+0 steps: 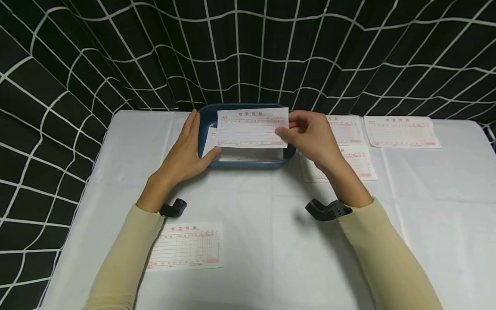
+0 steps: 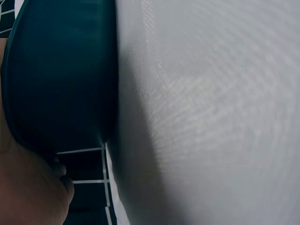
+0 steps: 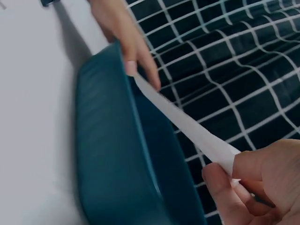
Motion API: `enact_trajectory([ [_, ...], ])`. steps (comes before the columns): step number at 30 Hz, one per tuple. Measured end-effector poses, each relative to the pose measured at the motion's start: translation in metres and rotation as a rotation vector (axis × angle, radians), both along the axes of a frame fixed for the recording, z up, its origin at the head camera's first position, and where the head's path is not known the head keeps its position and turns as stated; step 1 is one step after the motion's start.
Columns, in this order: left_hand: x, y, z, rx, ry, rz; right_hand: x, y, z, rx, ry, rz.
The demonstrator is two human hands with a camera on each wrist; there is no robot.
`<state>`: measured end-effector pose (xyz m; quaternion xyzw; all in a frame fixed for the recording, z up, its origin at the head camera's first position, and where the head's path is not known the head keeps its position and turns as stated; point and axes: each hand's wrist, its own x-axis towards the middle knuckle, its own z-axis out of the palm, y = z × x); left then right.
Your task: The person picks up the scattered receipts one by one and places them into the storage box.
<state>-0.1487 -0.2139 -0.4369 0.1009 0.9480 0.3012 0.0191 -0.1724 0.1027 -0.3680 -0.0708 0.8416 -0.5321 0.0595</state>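
Observation:
Near the far edge of the table stands a dark teal plastic basin (image 1: pixel 248 165) with paper slips (image 1: pixel 248 154) inside. My right hand (image 1: pixel 310 133) pinches the right end of a receipt slip (image 1: pixel 252 129), thumb on its printed face. The slip, white with red print, is held over the basin. In the right wrist view it shows nearly edge-on, sloping up from the rim. My left hand (image 1: pixel 186 150) rests at the basin's left end, fingers straight along the outside and thumb at the front rim, close to the slip's lower left corner.
A receipt slip (image 1: pixel 190 246) lies at the front left, partly under the left sleeve. Right of the basin lie more receipts: one (image 1: pixel 401 131) at the far right, another (image 1: pixel 345 129) beside it, and one (image 1: pixel 358 163) nearer. White-gridded black cloth (image 1: pixel 248 51) hangs behind the table.

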Motion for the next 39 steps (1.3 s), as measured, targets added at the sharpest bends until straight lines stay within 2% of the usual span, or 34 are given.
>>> enact_trajectory([
  [4, 0.001, -0.007, 0.004, -0.007, -0.001, 0.003, -0.007, -0.018, -0.006, 0.046, 0.037, 0.049],
  [8, -0.001, -0.012, 0.008, 0.016, -0.011, 0.001, -0.012, -0.03, -0.013, 0.092, 0.078, 0.064],
  [14, -0.002, -0.009, 0.011, 0.101, -0.027, 0.034, -0.013, -0.036, -0.021, 0.108, 0.055, 0.066],
  [23, -0.001, 0.004, 0.008, 0.017, 0.022, 0.094, -0.009, -0.044, -0.023, 0.156, 0.07, 0.099],
  [31, -0.003, 0.006, 0.003, 0.019, 0.033, 0.074, -0.008, -0.048, -0.022, 0.176, 0.089, 0.112],
  [39, -0.005, 0.008, 0.0, 0.006, 0.02, 0.065, -0.001, -0.047, -0.023, 0.258, 0.23, 0.13],
])
